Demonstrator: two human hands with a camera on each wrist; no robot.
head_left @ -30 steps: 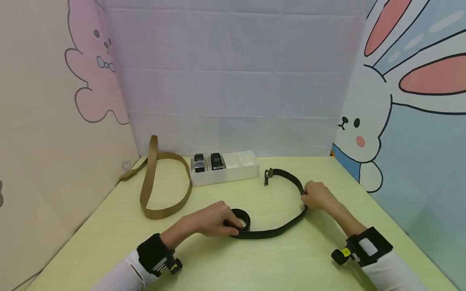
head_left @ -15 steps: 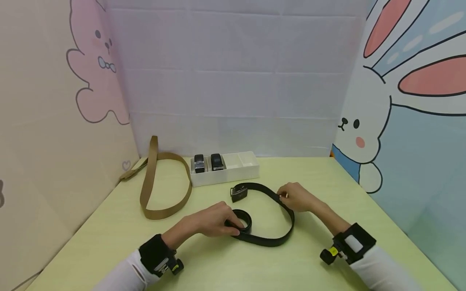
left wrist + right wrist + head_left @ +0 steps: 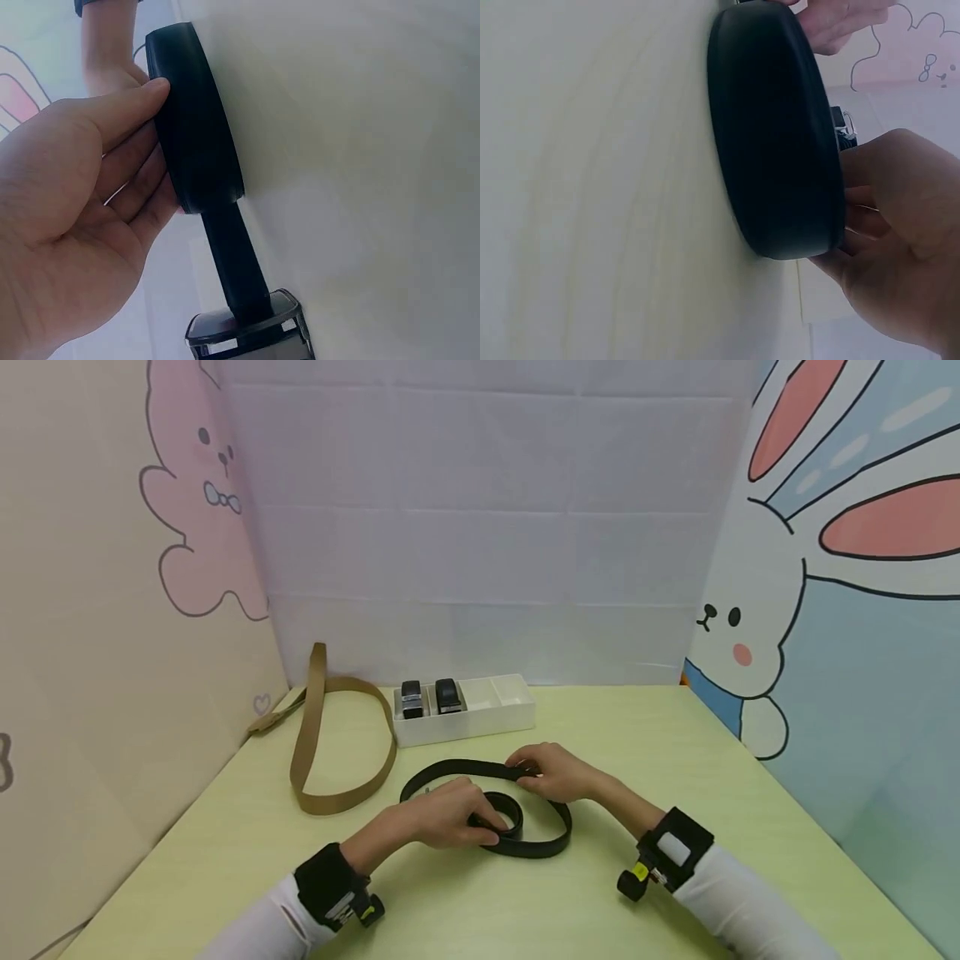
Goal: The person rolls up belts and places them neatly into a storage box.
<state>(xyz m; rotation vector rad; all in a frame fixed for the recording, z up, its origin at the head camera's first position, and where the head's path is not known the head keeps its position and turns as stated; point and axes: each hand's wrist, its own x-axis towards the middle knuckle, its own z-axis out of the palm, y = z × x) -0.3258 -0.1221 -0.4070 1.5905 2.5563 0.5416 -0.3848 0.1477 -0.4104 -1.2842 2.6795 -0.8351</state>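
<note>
A black belt lies on its edge on the table, its inner end wound into a small coil and the rest looping round it. My left hand pinches the coil between thumb and fingers. On the far right side of the loop, my right hand grips the strap with thumb and fingertips. In the left wrist view the belt's metal buckle shows beyond the left fingers; in the head view the left hand mostly hides it. The strap's outer face fills the middle of the right wrist view.
Behind the hands stands a white divided box with a rolled black belt and another rolled black belt in its left compartments. A tan webbing belt lies looped at the left. Printed cloth walls enclose the table.
My right hand has moved left, bringing the strap round so the wide loop has narrowed about the coil. The buckle end has swung left behind my left hand, which has stayed in place.
</note>
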